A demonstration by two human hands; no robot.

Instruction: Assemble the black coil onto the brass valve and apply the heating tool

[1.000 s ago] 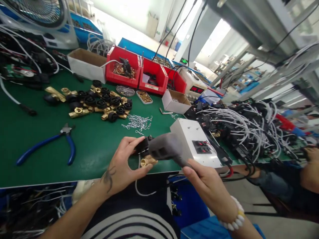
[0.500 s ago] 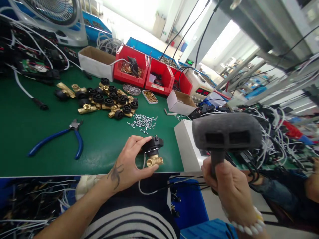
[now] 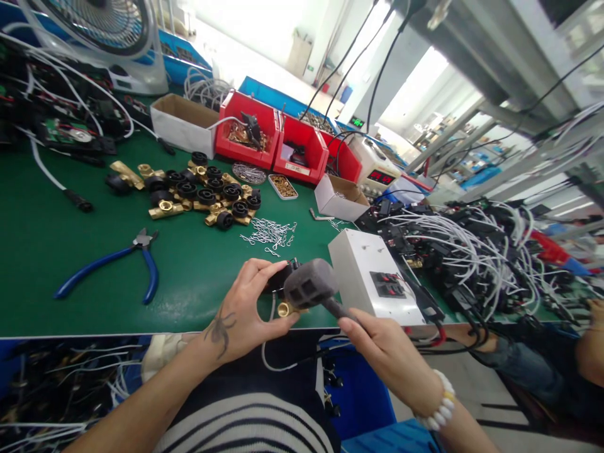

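Note:
My left hand [image 3: 250, 305] grips a brass valve with a black housing [image 3: 279, 277] at the front edge of the green bench; a grey-white cable hangs from it. Closed round the handle of a grey mallet [image 3: 310, 284] is my right hand [image 3: 384, 343]. The mallet's head covers much of the valve; whether the two touch, I cannot tell. Behind them lies a loose pile of wire clips [image 3: 268, 233]. Several brass valve bodies with black caps [image 3: 207, 189] are heaped farther left.
Blue-handled cutters [image 3: 111, 261] lie at left. Red bins [image 3: 297, 167] and a white carton [image 3: 184, 129] line the back. On the right stand a white switch box [image 3: 368, 277] and a heap of cabled black parts [image 3: 453, 245]. Another person's arm [image 3: 519, 358] shows at far right.
The mallet has swung down and left, from raised at the right to the valve, its head now in front of it. My left hand holds the valve in the same place.

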